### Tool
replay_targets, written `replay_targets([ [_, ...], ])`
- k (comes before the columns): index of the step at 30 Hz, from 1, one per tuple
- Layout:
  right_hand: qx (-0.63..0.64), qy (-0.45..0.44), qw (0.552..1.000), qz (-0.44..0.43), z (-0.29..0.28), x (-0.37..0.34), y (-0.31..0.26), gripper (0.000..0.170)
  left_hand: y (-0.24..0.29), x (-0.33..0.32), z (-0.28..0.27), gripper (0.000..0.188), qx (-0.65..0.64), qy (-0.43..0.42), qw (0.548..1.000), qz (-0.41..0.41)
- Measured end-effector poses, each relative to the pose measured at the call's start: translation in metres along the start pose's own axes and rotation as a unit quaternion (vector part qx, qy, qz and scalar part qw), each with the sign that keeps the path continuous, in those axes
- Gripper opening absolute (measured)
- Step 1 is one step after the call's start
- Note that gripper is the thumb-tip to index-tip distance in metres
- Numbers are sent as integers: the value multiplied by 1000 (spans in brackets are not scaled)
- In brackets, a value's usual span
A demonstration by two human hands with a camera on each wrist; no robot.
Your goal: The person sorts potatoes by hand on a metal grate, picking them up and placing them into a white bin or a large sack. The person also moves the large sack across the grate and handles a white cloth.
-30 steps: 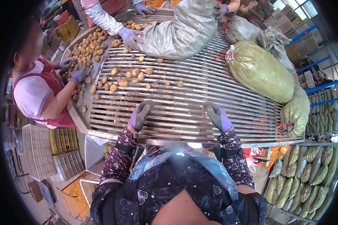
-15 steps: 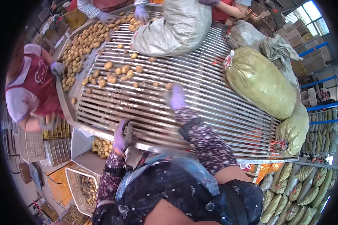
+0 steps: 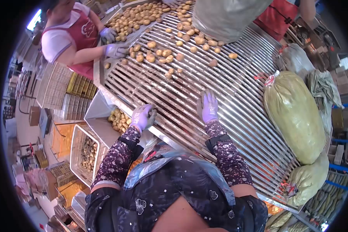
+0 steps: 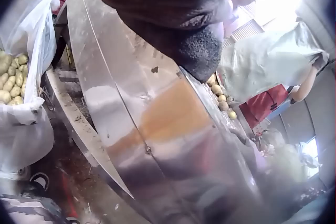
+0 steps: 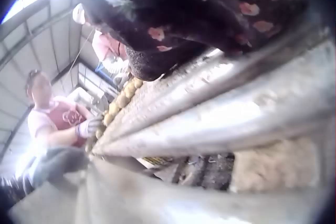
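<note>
Both hands wear purple gloves with dark grey palms and fingers. My left hand [image 3: 143, 116] rests at the near edge of the slatted metal sorting table [image 3: 239, 104], holding nothing. Farther right, my right hand [image 3: 208, 106] lies over the bars with its fingers pointing forward and nothing in its grasp. Loose potatoes [image 3: 166, 58] are scattered on the bars beyond both hands. In the left wrist view a dark gloved finger [image 4: 199, 50] overlaps the table's smooth metal side [image 4: 168, 108].
Across the table a large grey sack [image 3: 228, 19] is being tipped. A person in a red apron [image 3: 83, 33] works at the left beside heaped potatoes [image 3: 143, 13]. Full yellow-green sacks [image 3: 294, 116] lie along the right edge. Below left stands a white crate [image 3: 75, 149] of potatoes.
My right hand reached forward over the bars, then drew back nearer me. My left hand came to the near edge. The sack tilted up and more potatoes spread below it. The view turned.
</note>
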State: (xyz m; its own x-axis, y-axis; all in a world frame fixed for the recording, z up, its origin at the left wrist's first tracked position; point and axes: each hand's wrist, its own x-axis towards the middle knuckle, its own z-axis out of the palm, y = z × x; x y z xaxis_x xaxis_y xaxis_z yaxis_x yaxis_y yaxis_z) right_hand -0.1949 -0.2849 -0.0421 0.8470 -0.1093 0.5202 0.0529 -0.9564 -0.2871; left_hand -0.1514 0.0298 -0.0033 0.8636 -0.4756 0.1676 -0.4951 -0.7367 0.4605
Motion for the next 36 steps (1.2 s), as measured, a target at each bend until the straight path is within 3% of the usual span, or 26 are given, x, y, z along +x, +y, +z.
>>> replay_targets([
  [5,33,-6,998,50,9,-1,-1,34,-1,0,-3,26,23,15,999,38],
  [9,30,-4,998,54,7,-1,-3,34,-14,3,-5,27,-58,-25,996,63],
  [13,28,0,997,66,4,6,-11,27,-52,12,-16,26,7,91,990,107],
  [16,12,26,999,41,10,8,-3,24,-84,21,-25,26,17,86,994,72],
  [17,110,20,986,120,6,15,-3,25,-87,24,-30,26,14,81,994,75],
  [19,300,4,914,273,-2,25,-2,27,-84,25,-35,27,9,56,995,77],
  [20,318,54,891,320,1,34,3,31,-80,25,-40,27,7,44,996,77],
  [21,237,115,927,266,10,39,22,31,-79,25,-41,27,2,43,997,71],
  [23,297,157,896,290,21,63,64,33,-79,26,-40,26,-7,45,997,60],
  [25,164,203,936,237,15,99,87,30,-80,27,-38,27,3,59,996,68],
  [26,203,238,918,243,33,109,116,32,-79,27,-38,28,10,61,996,64],
  [27,199,213,920,261,22,130,111,32,-77,28,-38,29,18,63,996,59],
  [29,385,114,850,341,57,149,163,26,-73,29,-39,29,28,52,998,36],
  [31,272,90,924,253,109,162,159,23,-75,30,-38,29,38,44,998,33],
  [32,271,64,940,196,78,179,86,32,-74,31,-39,29,46,50,997,35],
  [33,408,-14,893,192,91,185,71,30,-72,32,-39,29,47,42,997,32],
  [34,416,-123,873,223,81,197,42,31,-71,34,-41,30,49,35,998,31],
  [35,380,-112,912,106,73,210,22,32,-70,35,-42,30,50,26,998,30],
  [36,370,-56,922,98,82,223,26,30,-68,35,-44,30,54,25,998,33],
])
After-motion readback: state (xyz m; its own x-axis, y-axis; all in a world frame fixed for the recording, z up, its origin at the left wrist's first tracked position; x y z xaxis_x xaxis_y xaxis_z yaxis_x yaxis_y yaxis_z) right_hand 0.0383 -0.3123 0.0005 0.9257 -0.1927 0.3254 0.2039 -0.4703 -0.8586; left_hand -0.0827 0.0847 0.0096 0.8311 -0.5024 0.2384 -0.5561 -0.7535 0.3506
